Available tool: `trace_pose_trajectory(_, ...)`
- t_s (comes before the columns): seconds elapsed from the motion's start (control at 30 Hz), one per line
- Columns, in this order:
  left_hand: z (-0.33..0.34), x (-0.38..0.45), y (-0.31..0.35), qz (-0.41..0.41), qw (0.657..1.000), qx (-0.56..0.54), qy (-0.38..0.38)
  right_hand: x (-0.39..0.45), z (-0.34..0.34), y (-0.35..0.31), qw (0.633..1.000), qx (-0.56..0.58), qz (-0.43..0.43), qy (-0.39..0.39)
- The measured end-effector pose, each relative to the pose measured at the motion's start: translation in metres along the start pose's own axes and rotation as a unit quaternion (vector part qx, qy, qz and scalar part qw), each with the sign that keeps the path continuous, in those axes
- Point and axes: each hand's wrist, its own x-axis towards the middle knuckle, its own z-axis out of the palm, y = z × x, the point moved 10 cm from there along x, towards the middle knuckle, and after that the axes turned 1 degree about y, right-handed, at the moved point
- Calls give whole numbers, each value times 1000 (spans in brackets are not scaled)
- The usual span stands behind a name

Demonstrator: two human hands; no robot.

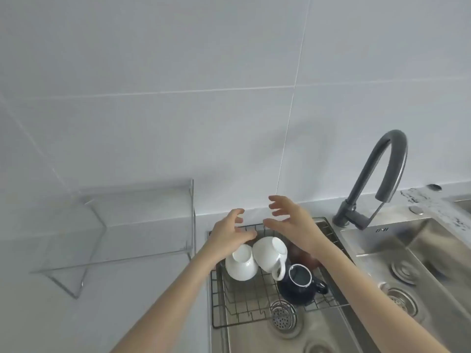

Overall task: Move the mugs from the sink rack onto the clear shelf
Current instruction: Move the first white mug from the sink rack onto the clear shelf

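Both hands hovered spread and empty above the black wire sink rack. The left hand was nearest the inverted white ceramic mug, directly below it; the right hand hung over the tilted white handled mug. The clear acrylic shelf lay left.

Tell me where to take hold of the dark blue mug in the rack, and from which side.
Probably best by the handle. The dark blue mug lies tilted in the sink rack with its mouth toward the camera and its handle sticking out on the right, clear of the white mug on its upper left. The right hand, open above the rack, could come from the right.
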Motion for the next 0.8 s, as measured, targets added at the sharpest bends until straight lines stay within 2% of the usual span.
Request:
trace_pose_trajectory(0.23,85,27,-33,-5,995,58,-83,-13,-16,108,990,40,132,31)
trace_pose_trajectory(0.43,125,52,-58,11,990,122,-75,-28,-1,183,973,51,224,16)
trace_pose_trajectory(0.63,118,80,-71,2,989,135,-54,-18,28,203,967,60,247,2)
trace_pose_trajectory(0.8,118,94,-88,-16,987,147,-64,0,37,207,974,18,225,-13)
